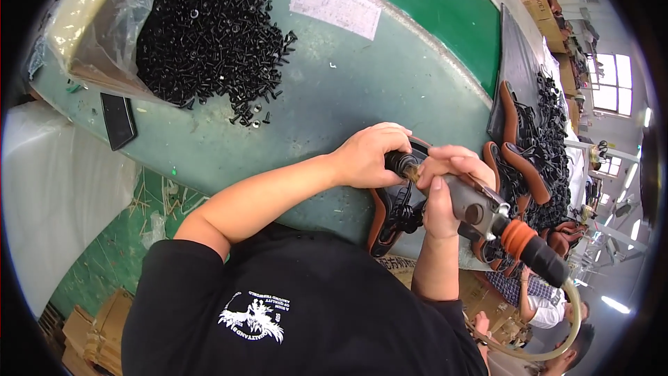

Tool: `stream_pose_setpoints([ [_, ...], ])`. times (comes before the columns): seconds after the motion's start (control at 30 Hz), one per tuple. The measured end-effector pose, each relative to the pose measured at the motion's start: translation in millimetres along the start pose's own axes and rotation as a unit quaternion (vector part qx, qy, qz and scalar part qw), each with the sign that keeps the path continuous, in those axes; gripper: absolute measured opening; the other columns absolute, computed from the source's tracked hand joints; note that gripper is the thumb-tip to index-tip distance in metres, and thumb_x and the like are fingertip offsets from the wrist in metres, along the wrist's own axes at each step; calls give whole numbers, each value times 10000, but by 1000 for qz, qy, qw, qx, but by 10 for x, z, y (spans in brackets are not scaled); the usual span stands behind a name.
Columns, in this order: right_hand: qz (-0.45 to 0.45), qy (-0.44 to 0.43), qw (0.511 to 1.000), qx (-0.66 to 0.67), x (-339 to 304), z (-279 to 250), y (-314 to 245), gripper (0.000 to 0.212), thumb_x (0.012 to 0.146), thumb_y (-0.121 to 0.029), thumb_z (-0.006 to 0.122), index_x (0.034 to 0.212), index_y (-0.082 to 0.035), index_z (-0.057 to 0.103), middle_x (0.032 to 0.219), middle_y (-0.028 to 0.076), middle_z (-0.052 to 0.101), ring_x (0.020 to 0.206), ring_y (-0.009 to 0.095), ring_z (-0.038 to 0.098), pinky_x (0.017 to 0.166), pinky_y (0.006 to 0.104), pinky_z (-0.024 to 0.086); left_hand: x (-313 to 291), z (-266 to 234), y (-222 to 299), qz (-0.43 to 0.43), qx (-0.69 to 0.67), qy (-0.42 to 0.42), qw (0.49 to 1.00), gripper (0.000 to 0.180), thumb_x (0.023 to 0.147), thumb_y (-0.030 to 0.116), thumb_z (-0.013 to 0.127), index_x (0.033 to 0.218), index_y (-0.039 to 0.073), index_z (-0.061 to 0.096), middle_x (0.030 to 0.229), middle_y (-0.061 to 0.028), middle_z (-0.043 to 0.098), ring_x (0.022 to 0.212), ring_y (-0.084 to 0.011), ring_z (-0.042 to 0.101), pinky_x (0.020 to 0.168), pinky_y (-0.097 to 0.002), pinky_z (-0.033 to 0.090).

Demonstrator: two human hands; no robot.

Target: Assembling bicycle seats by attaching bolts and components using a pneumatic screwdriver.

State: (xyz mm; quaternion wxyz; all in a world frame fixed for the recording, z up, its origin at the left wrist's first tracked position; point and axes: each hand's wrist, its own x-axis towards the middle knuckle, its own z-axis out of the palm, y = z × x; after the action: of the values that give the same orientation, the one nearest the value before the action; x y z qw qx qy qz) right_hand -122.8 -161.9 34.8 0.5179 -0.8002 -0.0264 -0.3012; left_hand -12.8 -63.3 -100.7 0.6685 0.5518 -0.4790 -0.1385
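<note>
My right hand [449, 188] is closed around the grey body of a pneumatic screwdriver [480, 207], which has an orange ring and a black rear end with a hose. The tool lies tilted, its nose pointing left. Around its black nose curl the thumb and fingers of my left hand [372, 157]. Beneath both hands is a curved black part with a brown edge [379, 219], partly hidden by them. Whether my left fingers also pinch a screw or this part cannot be seen.
A heap of black screws [209, 42] spills from a plastic-lined box [104, 21] at the far left. A paper sheet [335, 3] and a black rectangular piece [118, 122] lie on the green table. More brown-edged parts [525, 170] pile up at right; the air hose [574, 320] loops near other people.
</note>
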Motion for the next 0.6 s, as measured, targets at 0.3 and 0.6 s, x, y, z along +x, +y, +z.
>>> stream_pose_setpoints([
  [0.3,-43,57,982,177,-224,-175,-727,278,938,-15,691,1145,-55,509,1069,198,655,696,216,657,718,411,594,-578,-387,809,-63,110,15,992,512,774,192,968,1191,37,714,1270,-155,702,1227,-371,666,1050,-463,549],
  [0.6,-83,62,959,263,-296,-448,-636,266,949,-8,648,1151,-64,484,1073,173,650,639,198,673,675,412,619,-729,-1655,737,-95,524,-51,845,202,816,47,823,988,43,718,1095,-102,692,1046,-345,634,911,-442,538],
])
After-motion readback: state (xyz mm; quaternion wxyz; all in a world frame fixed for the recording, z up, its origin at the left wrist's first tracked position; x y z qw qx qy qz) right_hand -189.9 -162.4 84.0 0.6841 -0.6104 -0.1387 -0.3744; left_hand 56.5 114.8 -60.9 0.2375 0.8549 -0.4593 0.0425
